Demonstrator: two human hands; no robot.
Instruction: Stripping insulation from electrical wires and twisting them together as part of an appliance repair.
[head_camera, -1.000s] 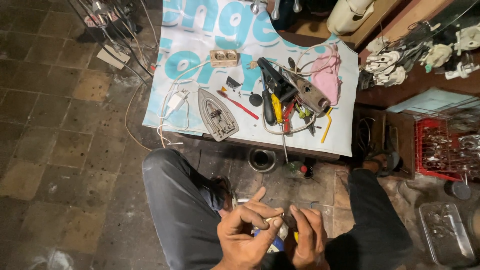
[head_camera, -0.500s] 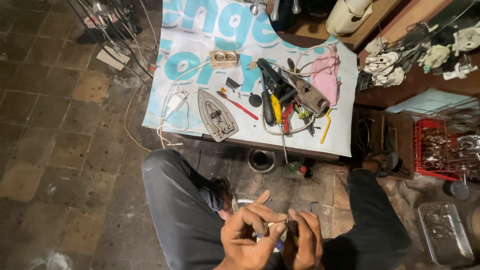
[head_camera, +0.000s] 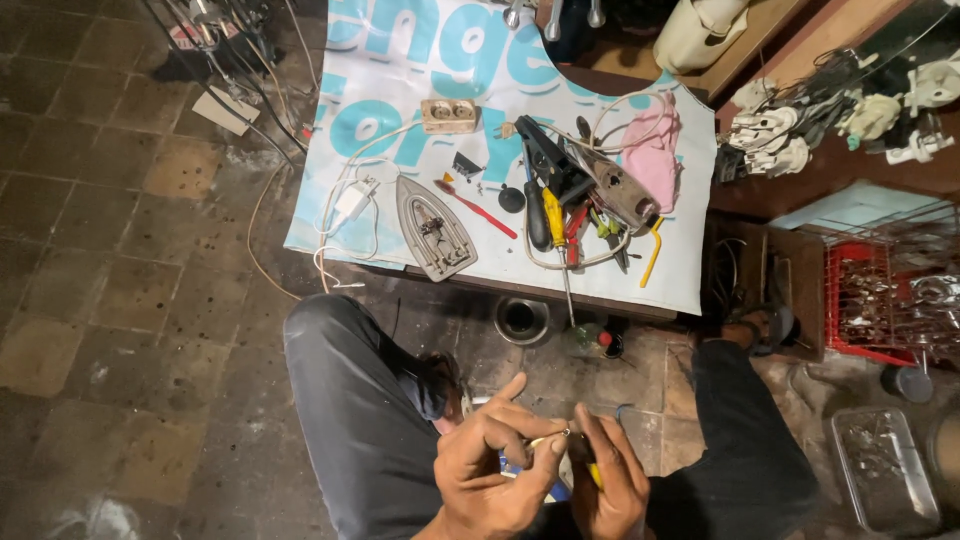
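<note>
My left hand (head_camera: 495, 470) and my right hand (head_camera: 612, 480) meet low in the head view, between my knees. Their fingertips pinch a small pale part with a metal tip (head_camera: 557, 437) together. A yellow-handled tool (head_camera: 594, 473) and something blue (head_camera: 520, 470) show under the hands, mostly hidden. On the low board ahead lies an upside-down iron soleplate (head_camera: 435, 228), with a black iron body (head_camera: 560, 170) and a yellow screwdriver (head_camera: 556, 220) to its right.
A white-and-blue banner (head_camera: 400, 90) covers the board, with a beige socket (head_camera: 448, 115), a white cable (head_camera: 345, 205), a red toothbrush (head_camera: 475, 208) and a pink cloth (head_camera: 655, 150). A small metal bowl (head_camera: 521, 318) sits on the floor. A red crate (head_camera: 880, 290) and a clear tray (head_camera: 885, 470) stand at the right.
Both hands have stayed together over my lap, fingers shifting slightly on the small part. The camera has tilted a little; the board's contents are unmoved.
</note>
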